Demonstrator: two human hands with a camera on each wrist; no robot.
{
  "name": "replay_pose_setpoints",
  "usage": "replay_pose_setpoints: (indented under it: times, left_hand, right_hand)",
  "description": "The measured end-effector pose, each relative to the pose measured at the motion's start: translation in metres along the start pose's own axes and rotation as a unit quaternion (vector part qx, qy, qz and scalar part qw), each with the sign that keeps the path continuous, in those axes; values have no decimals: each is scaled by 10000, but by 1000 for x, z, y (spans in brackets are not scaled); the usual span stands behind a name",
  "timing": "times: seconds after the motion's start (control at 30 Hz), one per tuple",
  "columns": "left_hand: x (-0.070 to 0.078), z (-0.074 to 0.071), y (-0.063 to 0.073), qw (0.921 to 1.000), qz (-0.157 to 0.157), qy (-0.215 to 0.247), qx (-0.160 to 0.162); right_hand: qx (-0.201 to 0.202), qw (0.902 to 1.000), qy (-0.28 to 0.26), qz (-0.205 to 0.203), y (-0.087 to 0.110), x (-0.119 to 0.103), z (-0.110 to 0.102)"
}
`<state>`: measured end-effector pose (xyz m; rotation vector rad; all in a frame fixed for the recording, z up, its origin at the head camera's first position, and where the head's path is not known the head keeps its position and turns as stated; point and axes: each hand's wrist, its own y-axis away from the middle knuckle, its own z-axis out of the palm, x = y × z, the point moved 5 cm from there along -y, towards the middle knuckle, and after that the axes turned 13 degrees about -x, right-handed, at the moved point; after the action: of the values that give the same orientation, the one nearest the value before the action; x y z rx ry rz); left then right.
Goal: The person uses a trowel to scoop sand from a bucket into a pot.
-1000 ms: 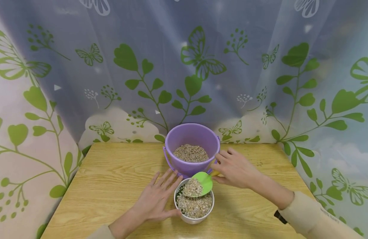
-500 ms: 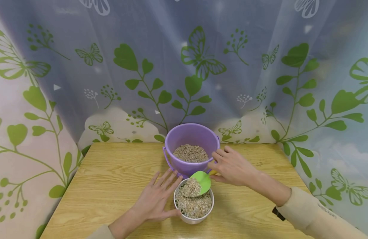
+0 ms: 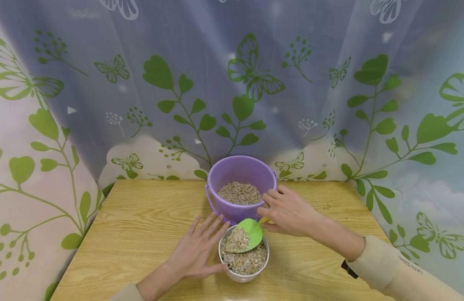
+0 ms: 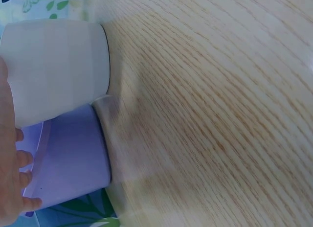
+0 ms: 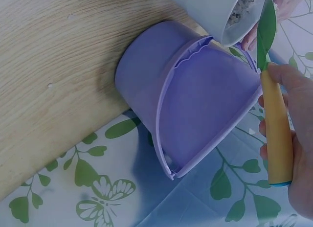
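My right hand grips the yellow handle of a small toy shovel. Its green blade carries a heap of pale, coarse grit and hangs over the white pot. More of the same grit fills much of the pot, with dark green showing along its inner left side. Fingers spread, my left hand lies at the pot's left side, thumb at the rim. In the left wrist view the white pot stands upright beside that hand. Directly behind it is a purple bucket, part filled with brownish grit.
The bucket's purple handle hangs down at its left side. A wooden table carries everything, its back edge meeting a curtain printed with leaves and butterflies. Small specks lie on the wood to the right of the bucket.
The right hand has moved slightly left, bringing the shovel's blade further across the pot with grit still on it. The left hand, pot and bucket stay in place.
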<state>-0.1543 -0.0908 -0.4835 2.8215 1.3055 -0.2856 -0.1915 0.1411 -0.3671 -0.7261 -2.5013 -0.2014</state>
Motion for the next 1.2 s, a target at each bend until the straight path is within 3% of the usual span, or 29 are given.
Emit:
replay_pose_setpoints:
  times: [1.2]
  left_hand:
    - [0,0,1,9999,7,-122,114]
  right_hand:
    - [108,9991,319,-266,6,-12,-12]
